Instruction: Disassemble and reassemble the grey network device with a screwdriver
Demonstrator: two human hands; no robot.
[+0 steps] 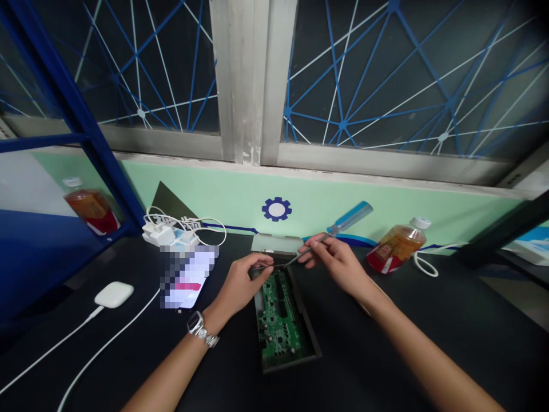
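A screwdriver [349,218] with a clear blue handle slants up to the right, its shaft gripped by the fingers of my right hand [330,254]. The shaft's tip points down-left, over the far end of a green circuit board [278,317]. That board lies in a dark, shallow rectangular casing [311,332] on the table. My left hand [249,280] is at the casing's far left corner, thumb and fingers drawn together close to the screwdriver tip. A thin dark piece seems to lie at those fingertips, too small to make out.
To the left lie a lit, partly blurred phone [193,280], a white charging case [114,294] with a cable, and a white power strip with plugs [171,234]. Right of my right hand stands a drink bottle [397,246]. Behind the casing is a light-coloured panel [277,243] near the wall.
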